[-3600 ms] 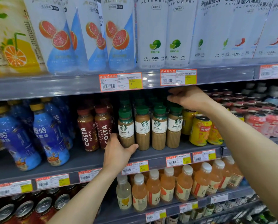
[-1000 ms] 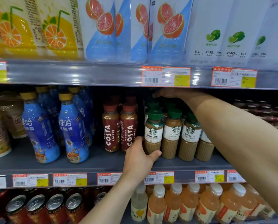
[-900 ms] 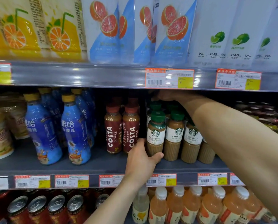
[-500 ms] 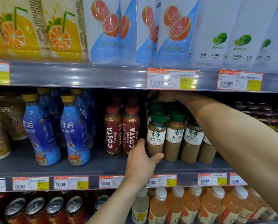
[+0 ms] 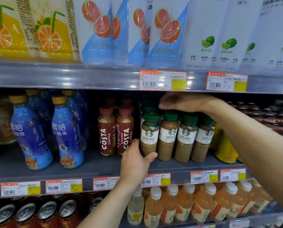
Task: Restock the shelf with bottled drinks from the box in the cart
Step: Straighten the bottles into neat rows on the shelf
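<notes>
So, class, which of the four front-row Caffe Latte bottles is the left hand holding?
The leftmost Caffe Latte bottle, beside the Costa bottles: the left hand curls thumb and fingers round its base alone.

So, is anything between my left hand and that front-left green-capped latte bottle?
Nothing visible does. The left hand grips the base of the green-capped brown latte bottle, thumb on its front; the dark red Costa bottles stand beside it.

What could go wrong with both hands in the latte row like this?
1. The left hand grips the front-left latte bottle at its base, right beside the Costa bottles; shifting it could tip them.
2. The right hand hangs just above the green caps; dragging it back could topple a bottle off the shelf.
</notes>
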Available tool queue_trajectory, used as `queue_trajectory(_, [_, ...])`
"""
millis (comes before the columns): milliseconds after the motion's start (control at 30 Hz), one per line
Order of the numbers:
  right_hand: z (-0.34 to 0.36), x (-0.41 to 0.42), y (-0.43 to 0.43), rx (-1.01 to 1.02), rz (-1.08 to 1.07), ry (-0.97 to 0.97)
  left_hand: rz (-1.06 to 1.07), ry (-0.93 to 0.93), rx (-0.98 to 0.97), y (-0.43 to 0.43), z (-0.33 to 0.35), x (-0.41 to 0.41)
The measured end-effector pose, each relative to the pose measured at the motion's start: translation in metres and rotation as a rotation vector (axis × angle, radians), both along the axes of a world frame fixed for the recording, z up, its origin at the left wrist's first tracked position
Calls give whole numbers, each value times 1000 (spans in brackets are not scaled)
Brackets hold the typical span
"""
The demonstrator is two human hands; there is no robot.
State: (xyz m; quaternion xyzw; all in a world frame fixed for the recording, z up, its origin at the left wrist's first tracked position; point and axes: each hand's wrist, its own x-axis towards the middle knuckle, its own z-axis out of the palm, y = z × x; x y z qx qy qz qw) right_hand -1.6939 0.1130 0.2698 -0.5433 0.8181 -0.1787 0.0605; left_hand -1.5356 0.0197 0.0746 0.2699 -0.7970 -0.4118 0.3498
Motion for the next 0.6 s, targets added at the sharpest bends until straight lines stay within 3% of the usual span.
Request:
queue_trajectory(133, [-13,-6,19,147,-6,192,15,-2,-23,2,1,-1])
queue_trajectory(200, [-21,-8,18,122,21,224,30,-15,-43,2,2,0])
queue_trajectory(400, [-22,-8,20,100,18,182,52,-30,-62,5,4,0])
queue_trajectory(600, [-13,-22,52,-33,-151,187,57,-47,-29,4,4,1])
